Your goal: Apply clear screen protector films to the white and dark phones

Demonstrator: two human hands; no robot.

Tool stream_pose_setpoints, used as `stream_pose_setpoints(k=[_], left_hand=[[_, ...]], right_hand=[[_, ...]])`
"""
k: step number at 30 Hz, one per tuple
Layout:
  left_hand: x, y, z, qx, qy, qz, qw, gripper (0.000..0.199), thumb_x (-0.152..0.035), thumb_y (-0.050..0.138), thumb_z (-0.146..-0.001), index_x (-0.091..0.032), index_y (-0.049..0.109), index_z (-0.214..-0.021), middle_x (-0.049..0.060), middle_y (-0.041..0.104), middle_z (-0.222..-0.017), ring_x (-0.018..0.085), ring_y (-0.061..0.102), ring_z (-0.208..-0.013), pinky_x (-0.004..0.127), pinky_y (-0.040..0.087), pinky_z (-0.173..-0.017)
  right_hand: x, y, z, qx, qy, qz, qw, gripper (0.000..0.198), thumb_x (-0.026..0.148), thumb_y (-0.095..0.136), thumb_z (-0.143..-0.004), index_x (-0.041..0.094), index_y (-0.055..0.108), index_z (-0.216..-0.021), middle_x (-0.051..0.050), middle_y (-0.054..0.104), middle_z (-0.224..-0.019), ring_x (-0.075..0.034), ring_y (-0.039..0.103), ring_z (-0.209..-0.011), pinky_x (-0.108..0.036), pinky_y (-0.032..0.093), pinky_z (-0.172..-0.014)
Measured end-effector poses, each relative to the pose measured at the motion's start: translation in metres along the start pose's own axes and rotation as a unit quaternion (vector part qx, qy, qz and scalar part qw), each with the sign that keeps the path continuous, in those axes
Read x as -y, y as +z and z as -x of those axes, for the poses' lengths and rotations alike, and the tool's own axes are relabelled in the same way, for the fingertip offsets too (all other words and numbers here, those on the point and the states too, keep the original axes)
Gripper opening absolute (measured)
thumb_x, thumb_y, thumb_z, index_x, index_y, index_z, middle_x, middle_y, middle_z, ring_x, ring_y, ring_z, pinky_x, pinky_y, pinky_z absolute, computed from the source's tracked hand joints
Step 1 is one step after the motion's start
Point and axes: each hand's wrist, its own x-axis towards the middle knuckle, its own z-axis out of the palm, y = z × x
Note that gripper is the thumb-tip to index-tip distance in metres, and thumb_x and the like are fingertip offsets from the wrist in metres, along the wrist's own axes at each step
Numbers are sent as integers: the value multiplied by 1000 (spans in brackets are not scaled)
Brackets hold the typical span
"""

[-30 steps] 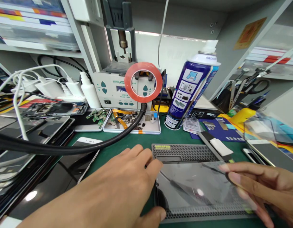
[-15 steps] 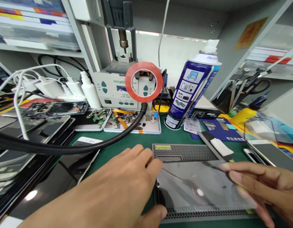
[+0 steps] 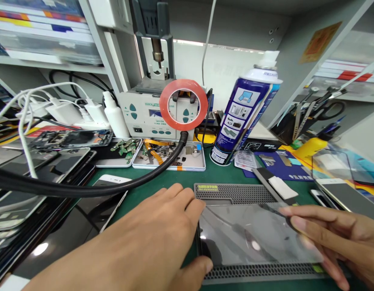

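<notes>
The right hand (image 3: 341, 232) comes in from the right edge, knuckles outward, its thumb and forefinger closed in a pinch on the edge of a clear film (image 3: 291, 246); the lower fingers hang loosely curled below. The film slopes over a dark-screened phone (image 3: 208, 248), its right end raised. The left hand (image 3: 162, 226) reaches in from the lower left, palm down, wrist low, fingers bunched forward and thumb spread away from them, so the two straddle the phone's left end (how firmly it presses, I cannot tell). The phone lies lengthwise on a grey honeycomb-patterned pad (image 3: 250, 193), between the hands.

Beyond the pad's far right corner, a white cloth-like piece (image 3: 283, 187) sits on a dark strip. Behind stands a blue aerosol can (image 3: 237, 121); left of it, a tray of small phone parts (image 3: 199, 163) sits before a hot-air rework station (image 3: 144, 117), with a red tape roll (image 3: 166, 104) against its front. A thick black hose (image 3: 83, 190) arcs leftward.
</notes>
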Motion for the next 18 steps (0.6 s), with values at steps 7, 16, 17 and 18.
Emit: stream_pose_setpoints(k=[7, 16, 17, 18], left_hand=[[-1, 3, 2, -17, -4, 3, 1000, 50, -49, 56, -88, -37, 46, -136, -2, 58, -133, 24, 51, -127, 38, 46, -105], [0, 4, 1, -34, -1, -14, 999, 47, -51, 51, -91, -37, 46, -136, -1, 57, -135, 24, 53, -124, 39, 48, -101], [0, 4, 2, -36, 0, -17, 999, 48, -51, 50, -91, -36, 45, -136, -1, 56, -136, 25, 53, -126, 39, 48, -102], [1, 4, 3, -37, 0, -19, 999, 48, -51, 51, -91, -35, 45, -136, 0, 56, -136, 25, 52, -126, 39, 47, -103]], right_hand=[[5, 3, 2, -1, 4, 2, 1000, 70, 64, 74, -67, 14, 68, -115, 0, 55, -35, -13, 46, -30, -22, 42, -38], [10, 7, 3, -22, 21, 0, 1000, 75, 70, 75, -59, 15, 69, -111, -1, 55, -33, -13, 46, -28, -20, 41, -34], [13, 10, 4, -30, 18, -6, 999, 76, 71, 76, -56, 16, 70, -108, -1, 54, -32, -13, 45, -27, -20, 40, -32], [16, 13, 5, -40, 14, -12, 999, 76, 71, 77, -54, 16, 71, -106, -1, 53, -31, -13, 44, -26, -19, 39, -31]])
